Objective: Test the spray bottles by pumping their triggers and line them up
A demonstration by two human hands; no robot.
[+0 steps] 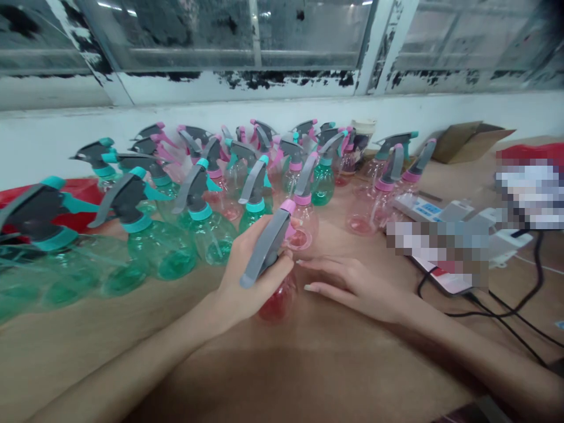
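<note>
My left hand is wrapped round the neck of a pink spray bottle with a grey trigger head; the bottle stands on the brown table. My right hand lies beside the bottle with its fingers stretched out flat toward it and holds nothing. Just behind stands another pink bottle.
Several green spray bottles and pink spray bottles crowd the table's back and left, up to the white wall. A power strip, black cables and a cardboard box lie at right. A phone edge shows at the lower right.
</note>
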